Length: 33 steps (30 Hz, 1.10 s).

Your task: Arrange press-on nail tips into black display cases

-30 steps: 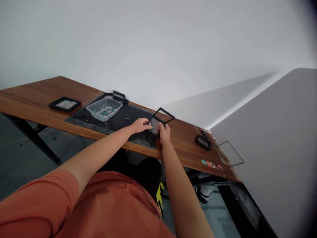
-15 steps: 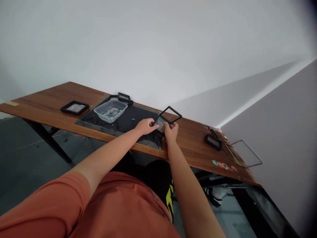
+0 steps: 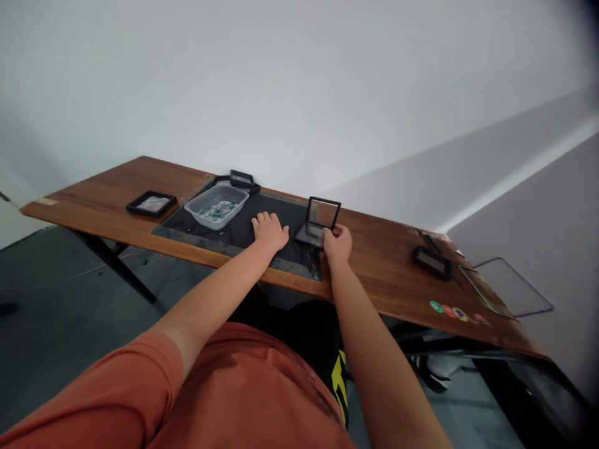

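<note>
A hinged black display frame [image 3: 322,212] with clear film panes stands opened out at the right end of the black mat [image 3: 290,215]. One half lies low and the other tilts up. My right hand [image 3: 337,243] grips its near right corner between thumb and fingers. My left hand [image 3: 270,231] is spread over the mat, palm down, left of the frame and apart from it. Whether its fingertips press on the mat I cannot tell. Beyond it on the left is a clear plastic tub [image 3: 199,209] holding many small green and pale pieces [image 3: 219,209].
Another black frame [image 3: 151,204] lies on the wooden table [image 3: 103,178] at left. More black frames [image 3: 242,179] are stacked behind the tub. At right are a dark case [image 3: 431,262], round stickers [image 3: 459,313] and a thin wire frame [image 3: 524,287]. The wall borders the table's back edge.
My left hand has let go of the frame and moved left over the mat, fingers spreading. The frame has turned and come down to the mat, with my right hand still on it.
</note>
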Each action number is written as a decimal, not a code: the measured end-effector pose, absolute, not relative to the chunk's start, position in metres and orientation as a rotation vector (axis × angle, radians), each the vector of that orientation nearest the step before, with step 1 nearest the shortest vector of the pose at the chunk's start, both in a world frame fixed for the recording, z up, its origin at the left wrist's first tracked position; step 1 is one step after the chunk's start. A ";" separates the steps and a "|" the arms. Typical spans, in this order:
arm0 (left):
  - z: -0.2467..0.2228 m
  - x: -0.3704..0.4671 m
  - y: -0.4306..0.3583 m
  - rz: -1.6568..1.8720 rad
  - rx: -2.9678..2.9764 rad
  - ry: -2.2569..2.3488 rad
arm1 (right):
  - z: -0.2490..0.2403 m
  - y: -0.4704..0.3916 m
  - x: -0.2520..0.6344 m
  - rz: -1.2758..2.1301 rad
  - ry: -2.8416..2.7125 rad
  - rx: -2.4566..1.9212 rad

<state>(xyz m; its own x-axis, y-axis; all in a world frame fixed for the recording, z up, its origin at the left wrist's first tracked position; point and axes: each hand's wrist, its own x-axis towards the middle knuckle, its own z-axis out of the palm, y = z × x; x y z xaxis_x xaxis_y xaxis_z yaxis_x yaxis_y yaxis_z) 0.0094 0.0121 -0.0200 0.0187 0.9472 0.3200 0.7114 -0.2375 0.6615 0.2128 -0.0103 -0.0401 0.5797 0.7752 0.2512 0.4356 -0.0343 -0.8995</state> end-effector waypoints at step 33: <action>0.019 -0.032 0.020 0.894 1.996 1.335 | -0.015 0.082 0.259 0.818 -1.593 -1.290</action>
